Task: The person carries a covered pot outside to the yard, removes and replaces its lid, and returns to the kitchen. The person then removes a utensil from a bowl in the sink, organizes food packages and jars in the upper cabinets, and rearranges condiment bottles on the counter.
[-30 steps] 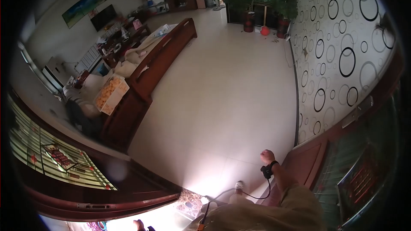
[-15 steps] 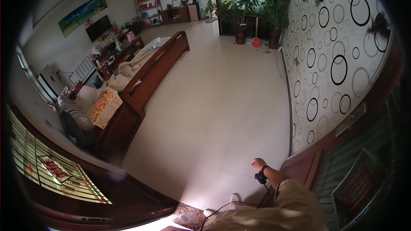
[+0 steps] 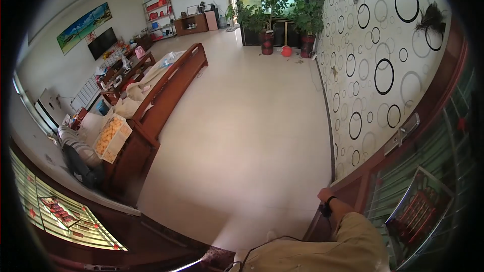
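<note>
My right hand (image 3: 325, 195) is at the free edge of the dark red door (image 3: 359, 189) on the right. Its fingers look curled round that edge, though their tips are hidden. The wrist wears a black band with a small dark device (image 3: 325, 209), and a long tan sleeve (image 3: 360, 234) covers the forearm. A dark cable (image 3: 262, 244) runs across my clothing. Higher on the same door is a metal handle (image 3: 403, 133), apart from my hand. My left hand is out of view.
A pale tiled floor (image 3: 242, 136) stretches ahead. On the left stands a long wooden sofa (image 3: 174, 93) beside a crate of orange fruit (image 3: 112, 138). Potted plants (image 3: 267, 43) and a fish tank (image 3: 247, 0) stand at the back. A circle-patterned wall (image 3: 373, 45) lines the right. Another door leaf (image 3: 166, 242) is lower left.
My right hand has moved right, from above the floor to the door's edge. The view has shifted, so the room appears farther left, and the door and its handle show more fully.
</note>
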`<control>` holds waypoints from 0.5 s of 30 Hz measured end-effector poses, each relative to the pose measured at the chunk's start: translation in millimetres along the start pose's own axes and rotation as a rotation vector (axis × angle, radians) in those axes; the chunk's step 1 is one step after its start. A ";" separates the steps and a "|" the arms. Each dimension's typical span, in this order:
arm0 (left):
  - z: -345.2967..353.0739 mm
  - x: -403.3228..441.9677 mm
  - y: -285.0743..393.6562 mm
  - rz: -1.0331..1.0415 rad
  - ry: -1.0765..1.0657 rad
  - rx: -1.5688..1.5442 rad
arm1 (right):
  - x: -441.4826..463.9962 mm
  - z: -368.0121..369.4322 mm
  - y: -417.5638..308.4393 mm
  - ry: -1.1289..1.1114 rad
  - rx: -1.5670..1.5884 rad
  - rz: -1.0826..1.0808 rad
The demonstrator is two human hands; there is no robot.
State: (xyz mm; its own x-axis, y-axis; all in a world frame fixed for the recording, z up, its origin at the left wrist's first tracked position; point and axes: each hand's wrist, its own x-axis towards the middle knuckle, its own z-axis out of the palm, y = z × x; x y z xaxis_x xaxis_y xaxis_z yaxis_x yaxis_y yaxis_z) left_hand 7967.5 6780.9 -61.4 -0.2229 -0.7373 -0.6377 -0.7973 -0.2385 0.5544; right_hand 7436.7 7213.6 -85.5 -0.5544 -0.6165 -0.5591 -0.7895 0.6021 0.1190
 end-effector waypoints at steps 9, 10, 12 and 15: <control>21.1 35.4 43.7 0.015 -0.046 0.002 | 16.2 25.1 68.6 -0.120 0.219 0.302; 21.2 40.4 48.4 0.010 -0.048 0.001 | 46.3 62.2 89.9 -0.060 0.205 0.252; 24.2 52.2 61.1 -0.002 -0.050 0.003 | 101.8 130.5 128.2 0.042 0.155 0.144; 29.2 80.0 81.6 -0.021 -0.050 0.009 | 154.3 147.9 144.2 0.196 0.060 -0.054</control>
State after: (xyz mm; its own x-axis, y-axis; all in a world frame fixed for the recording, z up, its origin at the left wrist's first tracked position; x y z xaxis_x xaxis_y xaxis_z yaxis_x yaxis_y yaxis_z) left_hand 7868.2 6721.0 -82.7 -0.2333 -0.6995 -0.6755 -0.8072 -0.2481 0.5357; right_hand 7276.2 7280.3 -275.9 -0.5573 -0.7320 -0.3920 -0.8054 0.5913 0.0407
